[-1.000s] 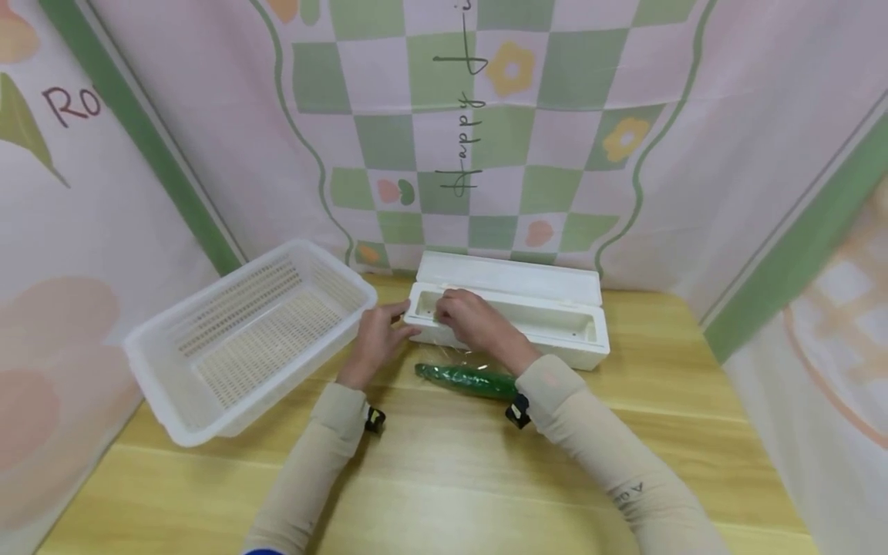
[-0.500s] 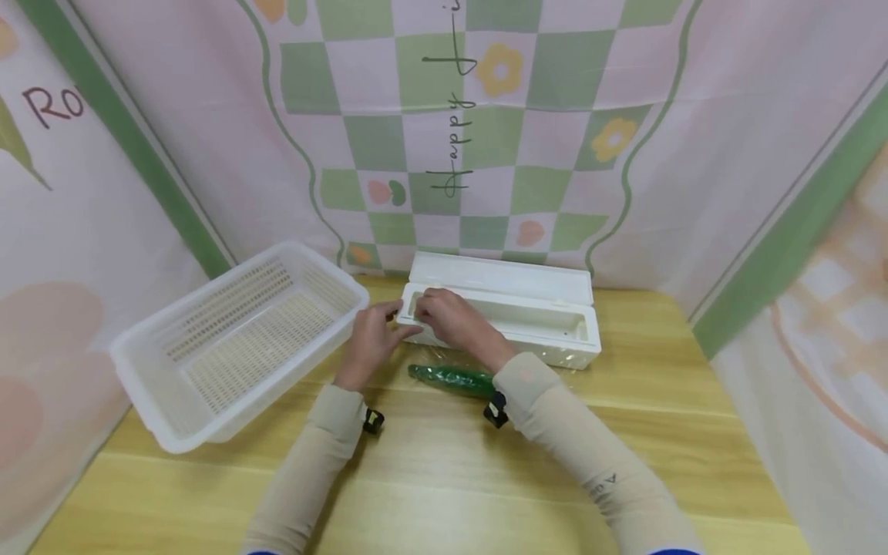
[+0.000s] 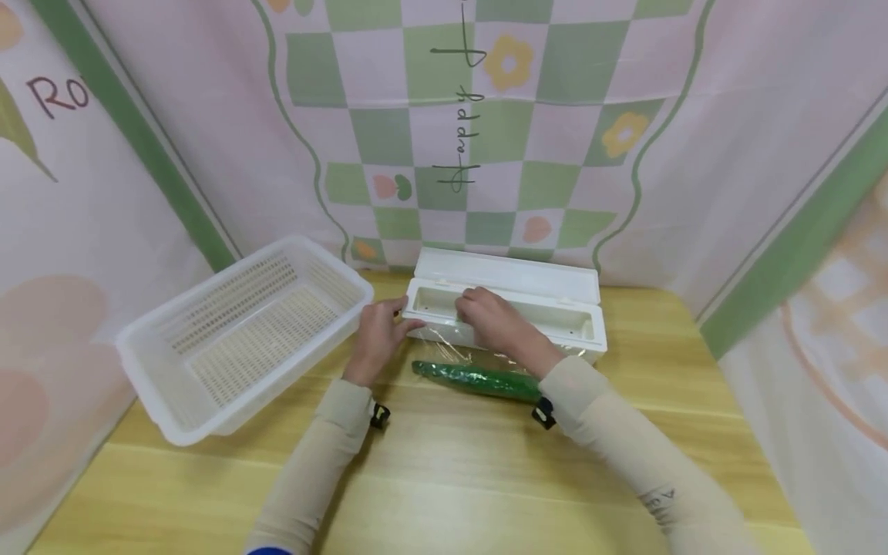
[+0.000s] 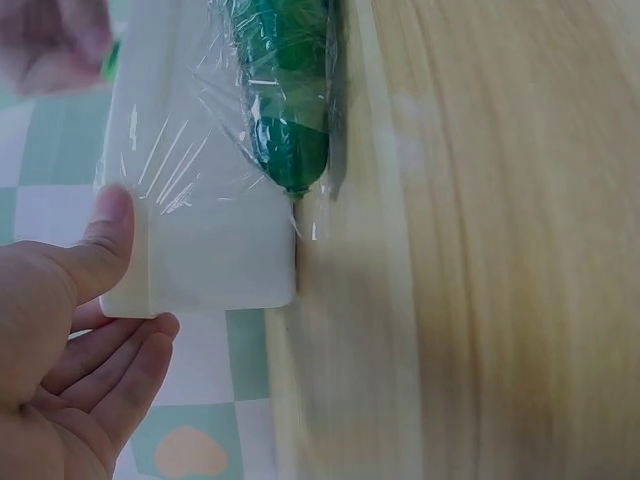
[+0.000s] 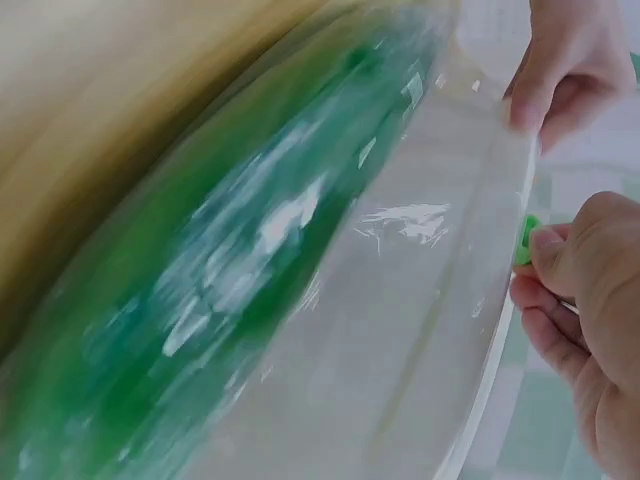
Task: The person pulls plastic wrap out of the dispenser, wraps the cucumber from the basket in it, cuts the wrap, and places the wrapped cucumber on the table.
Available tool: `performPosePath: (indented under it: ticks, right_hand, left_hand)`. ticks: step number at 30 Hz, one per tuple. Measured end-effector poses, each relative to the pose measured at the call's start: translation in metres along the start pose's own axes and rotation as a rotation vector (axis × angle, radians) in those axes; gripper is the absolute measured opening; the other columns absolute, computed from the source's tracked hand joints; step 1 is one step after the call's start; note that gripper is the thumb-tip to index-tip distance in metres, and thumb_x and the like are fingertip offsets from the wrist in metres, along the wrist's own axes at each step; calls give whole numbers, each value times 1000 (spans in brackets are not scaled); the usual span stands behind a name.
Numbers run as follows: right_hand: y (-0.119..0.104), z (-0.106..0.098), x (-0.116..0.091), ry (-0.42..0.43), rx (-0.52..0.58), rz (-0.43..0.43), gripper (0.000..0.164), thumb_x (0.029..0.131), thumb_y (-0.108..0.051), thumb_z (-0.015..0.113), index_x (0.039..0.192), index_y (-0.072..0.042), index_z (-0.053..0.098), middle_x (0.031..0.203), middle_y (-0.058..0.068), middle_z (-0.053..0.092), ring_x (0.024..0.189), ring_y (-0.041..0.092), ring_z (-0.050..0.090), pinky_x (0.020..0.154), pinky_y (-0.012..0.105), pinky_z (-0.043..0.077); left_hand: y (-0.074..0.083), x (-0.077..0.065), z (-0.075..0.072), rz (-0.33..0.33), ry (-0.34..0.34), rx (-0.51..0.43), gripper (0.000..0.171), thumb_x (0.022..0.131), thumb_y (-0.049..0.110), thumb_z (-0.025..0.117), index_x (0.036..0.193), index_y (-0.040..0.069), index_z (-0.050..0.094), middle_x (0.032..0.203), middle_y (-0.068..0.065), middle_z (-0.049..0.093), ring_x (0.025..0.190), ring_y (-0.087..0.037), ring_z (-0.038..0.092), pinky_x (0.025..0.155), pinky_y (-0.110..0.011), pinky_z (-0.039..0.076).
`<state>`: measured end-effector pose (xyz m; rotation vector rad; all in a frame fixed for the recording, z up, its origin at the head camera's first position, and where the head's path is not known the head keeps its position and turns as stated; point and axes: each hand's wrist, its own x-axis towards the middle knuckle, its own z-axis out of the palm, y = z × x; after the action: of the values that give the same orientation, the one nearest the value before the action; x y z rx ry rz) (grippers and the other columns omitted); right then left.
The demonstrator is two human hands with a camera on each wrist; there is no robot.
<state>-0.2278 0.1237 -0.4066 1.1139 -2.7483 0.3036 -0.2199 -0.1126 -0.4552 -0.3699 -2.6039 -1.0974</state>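
A long white cling film dispenser box lies lengthwise at the back of the table, its lid tipped back. My left hand holds its left end, with the thumb on the edge and the fingers round the end. Between thumb and fingertips my right hand pinches a small green slide cutter at the box's edge. In front lies a green cucumber covered in clear film. That cling film stretches from the cucumber up over the box's front. The right forearm hides part of the box.
To the left a white slatted plastic basket stands at an angle, close to my left hand. The wooden table ends at the back against a printed cloth, with more cloth on both sides.
My right hand first shifts slightly left along the box, then back right past where it was. My left hand keeps its hold on the box's end. Cucumber and basket stay put.
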Motion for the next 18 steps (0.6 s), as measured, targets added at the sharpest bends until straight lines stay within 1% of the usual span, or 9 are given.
performPosePath:
  ticks: [1,5,8,10,13,15,18]
  right_hand:
    - [5,-2,-8,8,10,-2,27,77,20,64,86,-5,65,89,8,67,85,25,61,79,36,59]
    - [24,-10,-45,46,45,17,21,86,15,62,88,-6,66,90,6,66,87,23,61,81,36,60]
    - [40,-16,-74,100,35,27,19,88,13,64,88,-6,67,89,6,67,86,23,61,78,38,61]
    - [50,-20,-92,147,13,15,20,86,13,66,84,-6,65,86,6,66,83,23,61,75,39,60]
    - [66,-27,-118,225,-23,-16,24,82,13,74,80,-7,64,83,5,66,80,23,61,71,40,59]
    - [74,-32,-135,260,-37,-35,28,79,13,79,78,-8,62,81,4,64,78,21,60,69,40,58]
    - [86,-38,-157,295,-53,-46,34,74,16,82,76,-10,59,80,1,63,78,19,60,67,38,57]
  left_hand:
    - [0,0,0,-7,-2,-7,54,84,23,87,128,-3,70,132,-25,67,124,-38,70,98,-38,61]
    - [1,-1,-2,-29,-6,-12,55,84,23,87,129,-4,69,133,-25,66,126,-39,68,100,-38,60]
    - [2,0,-1,-30,-17,-8,56,84,23,87,130,-4,68,134,-25,66,126,-39,68,102,-39,59]
    - [2,1,-1,-25,-23,-10,57,84,24,87,130,-4,68,135,-26,66,127,-39,67,102,-40,59]
    - [3,1,-1,-30,-18,-15,58,83,24,87,129,-5,68,134,-27,66,126,-40,68,101,-40,60]
    - [4,1,-1,-33,-10,-14,58,83,24,88,128,-5,69,132,-27,67,125,-39,69,99,-40,62]
    - [4,1,-2,-26,-8,-6,57,83,25,88,128,-6,69,131,-27,68,121,-38,72,96,-40,64]
